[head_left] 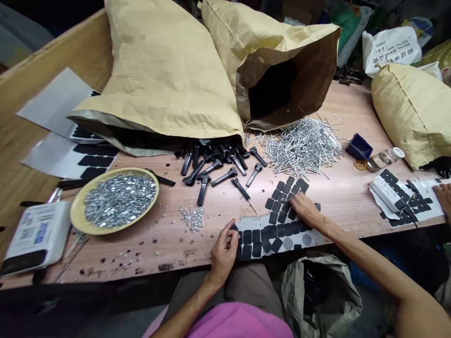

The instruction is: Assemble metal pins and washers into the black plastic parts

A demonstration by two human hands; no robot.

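A pale sheet [319, 238] near the table's front edge carries rows of black rounded pads [257, 235]. My left hand [224, 249] is at the sheet's left end, its fingers curled together; what they hold, if anything, is hidden. Over a separate group of black pads [278, 194] behind the sheet, my right hand [305, 209] reaches down with its fingertips together on or just above the pads. Whether a pad is pinched there does not show. Black plastic parts with wide heads [224, 176] lie farther back, one with a metal pin [252, 206] sticking out.
Metal pins [305, 145] are heaped before an open paper sack [289, 42]. A yellow bowl [74, 220] of small metal pieces stands left, beside a white box [37, 234]. Right are a blue tray [359, 146], a jar [385, 158] and another person's hand [443, 197].
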